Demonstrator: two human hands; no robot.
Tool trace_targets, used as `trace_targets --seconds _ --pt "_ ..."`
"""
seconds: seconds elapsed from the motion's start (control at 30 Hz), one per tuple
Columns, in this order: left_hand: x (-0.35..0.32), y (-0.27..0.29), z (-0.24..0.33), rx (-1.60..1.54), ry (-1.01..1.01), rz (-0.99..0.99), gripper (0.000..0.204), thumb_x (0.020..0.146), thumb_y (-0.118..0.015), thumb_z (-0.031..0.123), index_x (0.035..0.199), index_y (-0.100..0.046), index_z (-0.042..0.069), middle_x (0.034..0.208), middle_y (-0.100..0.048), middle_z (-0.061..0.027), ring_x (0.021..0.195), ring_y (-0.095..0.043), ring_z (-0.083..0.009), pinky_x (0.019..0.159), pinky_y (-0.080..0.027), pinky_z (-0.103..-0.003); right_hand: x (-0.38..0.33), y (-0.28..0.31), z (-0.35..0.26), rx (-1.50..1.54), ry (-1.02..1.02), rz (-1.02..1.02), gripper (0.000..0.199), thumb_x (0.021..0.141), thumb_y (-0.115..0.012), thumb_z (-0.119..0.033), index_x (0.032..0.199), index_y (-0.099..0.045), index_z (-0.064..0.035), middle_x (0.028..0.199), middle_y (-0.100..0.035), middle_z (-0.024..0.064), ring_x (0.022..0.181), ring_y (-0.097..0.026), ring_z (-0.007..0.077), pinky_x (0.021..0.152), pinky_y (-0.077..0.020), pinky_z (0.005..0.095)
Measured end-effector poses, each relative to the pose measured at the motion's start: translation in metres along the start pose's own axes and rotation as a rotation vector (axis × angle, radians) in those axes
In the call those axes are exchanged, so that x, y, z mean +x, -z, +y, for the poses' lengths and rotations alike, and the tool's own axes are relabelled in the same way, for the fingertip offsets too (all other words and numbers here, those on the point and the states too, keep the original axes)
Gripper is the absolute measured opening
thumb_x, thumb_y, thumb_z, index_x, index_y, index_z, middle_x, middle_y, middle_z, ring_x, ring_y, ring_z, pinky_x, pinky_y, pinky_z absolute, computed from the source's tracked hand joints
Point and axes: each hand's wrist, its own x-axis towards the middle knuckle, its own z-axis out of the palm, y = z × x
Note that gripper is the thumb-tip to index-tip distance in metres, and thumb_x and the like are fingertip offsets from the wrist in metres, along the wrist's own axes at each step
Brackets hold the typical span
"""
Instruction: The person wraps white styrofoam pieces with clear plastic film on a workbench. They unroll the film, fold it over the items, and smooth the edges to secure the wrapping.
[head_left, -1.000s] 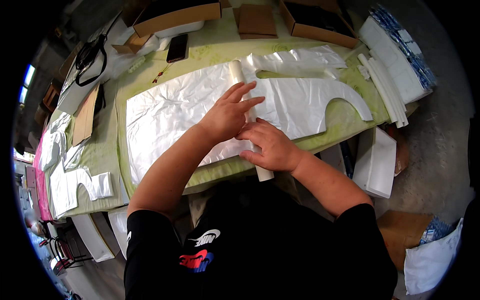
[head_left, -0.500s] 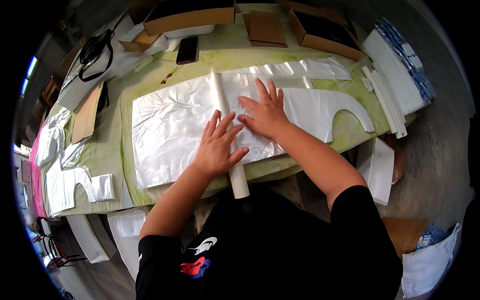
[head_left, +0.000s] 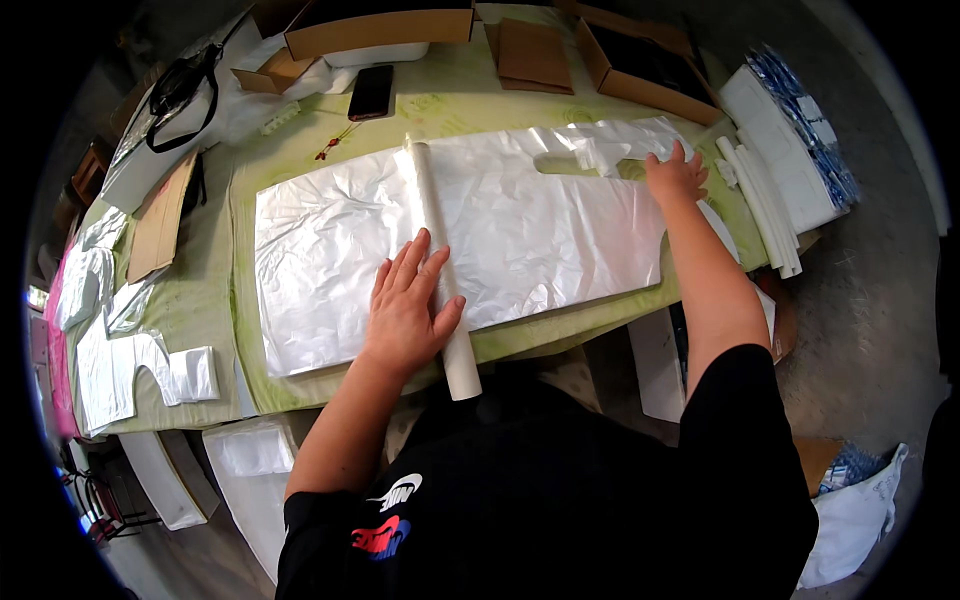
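Observation:
A crinkled white plastic sheet [head_left: 560, 235], cut with long narrow ends at the right like an apron, lies flat along the table. Across it rests a pale tube [head_left: 430, 200], its near end jutting over the table's front edge. My left hand [head_left: 408, 312] lies on the tube and the sheet beside it, fingers stretched out. Over at the sheet's narrow right end is my right hand [head_left: 677, 178], fingers apart, near or touching the plastic; its palm side is hidden. Part of the curved cut-out shows behind the right forearm.
Folded white plastic pieces [head_left: 150, 370] lie at the left, near a cardboard piece [head_left: 160, 220]. A phone [head_left: 371, 93] and open cardboard boxes [head_left: 650, 75] line the back. More white tubes [head_left: 765, 205] lie at the right edge beside a white box [head_left: 780, 150] topped with blue packets.
My right hand has moved from the middle of the sheet to its right end. The left hand has slid slightly nearer along the tube. The sheet's far strip has shifted nearer the main part.

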Motion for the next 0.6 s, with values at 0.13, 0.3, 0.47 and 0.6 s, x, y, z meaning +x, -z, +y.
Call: trace_targets --seconds 0.13,0.3,0.47,0.6 --pt "0.000 0.001 0.000 -0.020 0.024 0.007 0.064 0.090 -0.067 0.037 0.147 -0.053 0.013 0.163 -0.036 -0.0145 0.149 -0.036 -0.0340 0.122 -0.025 -0.052 -0.060 -0.034 -0.018 0.103 0.707 0.073 0.073 0.091 -0.065 -0.054 0.155 -0.042 -0.0268 0.165 -0.024 0.0219 0.151 -0.021 0.0458 0.119 -0.0191 0.0648" --pt "-0.001 0.003 -0.008 -0.060 0.019 0.009 0.065 0.089 -0.069 0.039 0.147 -0.053 0.014 0.163 -0.037 -0.0142 0.147 -0.038 -0.0335 0.122 -0.027 -0.052 -0.154 -0.009 -0.101 0.107 0.697 -0.377 0.074 0.088 -0.068 -0.054 0.152 -0.047 -0.0253 0.165 -0.029 0.0142 0.152 -0.021 0.0415 0.121 -0.0158 0.0644" --pt "0.004 0.004 -0.014 -0.091 -0.034 0.017 0.066 0.086 -0.074 0.032 0.146 -0.055 0.013 0.162 -0.038 -0.0161 0.142 -0.046 -0.0360 0.117 -0.035 -0.048 -0.170 -0.036 -0.112 0.301 0.682 -0.249 0.079 0.087 -0.067 -0.041 0.153 -0.042 -0.0066 0.162 -0.035 0.0081 0.154 -0.021 0.0348 0.121 -0.0148 0.0663" --pt "0.000 0.010 -0.022 -0.196 0.039 0.004 0.066 0.082 -0.079 0.033 0.141 -0.059 0.013 0.159 -0.040 -0.0173 0.139 -0.048 -0.0382 0.114 -0.040 -0.047 -0.243 -0.012 -0.093 0.455 1.088 -0.108 0.073 0.084 -0.067 -0.027 0.149 -0.044 -0.0024 0.158 -0.041 0.0110 0.151 -0.027 0.0366 0.120 -0.0204 0.0649"
